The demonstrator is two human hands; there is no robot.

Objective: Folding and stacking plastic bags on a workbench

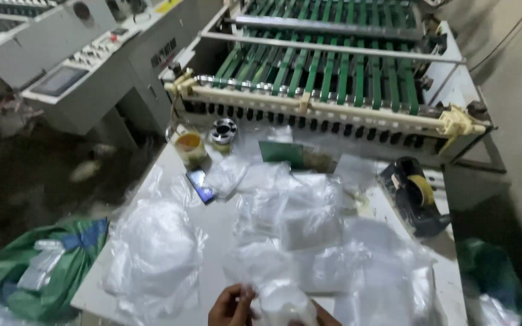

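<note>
**Both hands on a clear plastic bag at the near table edge**

While I watch through the head camera, the biggest thing ahead is the machine with green belts [327, 60], running across the far side above a cream roller bar [309, 102]. To its left stands a grey control console [86, 66]. Below them is the white table [219, 223], strewn with clear plastic bags [297, 211]; one fuller bundle of them [152, 247] lies near the table's left edge. A green sack [43, 265] sits on the floor just left of the table. On the right side of the table rests a black tape dispenser [415, 196] with a yellowish roll. Near the far left corner I see a yellow cup [190, 148], a small metal reel [223, 131] beside it, and a phone [201, 185] lying flat just in front.

At the bottom edge, my left hand [231, 306] is curled, fingers pinching the clear plastic bag [282, 302]. My right hand [324, 317] is barely in frame, touching the same bag; I cannot tell how far it is closed.
</note>
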